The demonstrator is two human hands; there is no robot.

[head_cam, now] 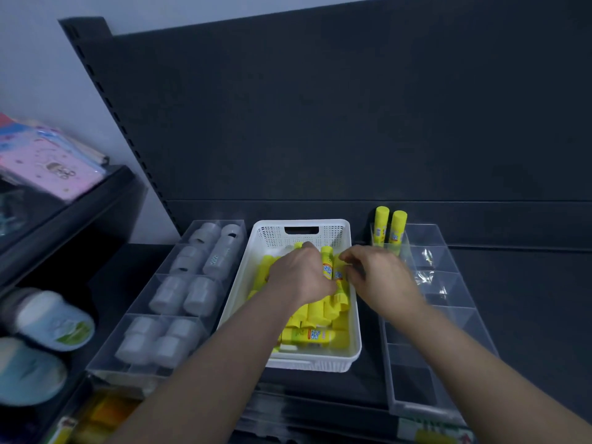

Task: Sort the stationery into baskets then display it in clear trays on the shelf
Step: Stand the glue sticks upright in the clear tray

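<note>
Digging in basket (355, 318) of glue sticks (315, 336) on shelf (519, 302): left hand (299, 277), right hand (382, 278) among them, either grip too blurred to tell. Two sticks (382, 224) stand in right tray (427, 406); most remain. Left tray (107, 368) full of tape (169, 294).

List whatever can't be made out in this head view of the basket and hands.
Head view:
- Left hand: its back hides the fingers, so any grip on the glue sticks is unseen.
- Right hand: motion blur; grip unclear.
- Glue stick labels: too small to read.
- Rolls in the left clear tray: hazy behind plastic; kind uncertain.
- Packets at the bottom edge: cut off and blurred.
</note>
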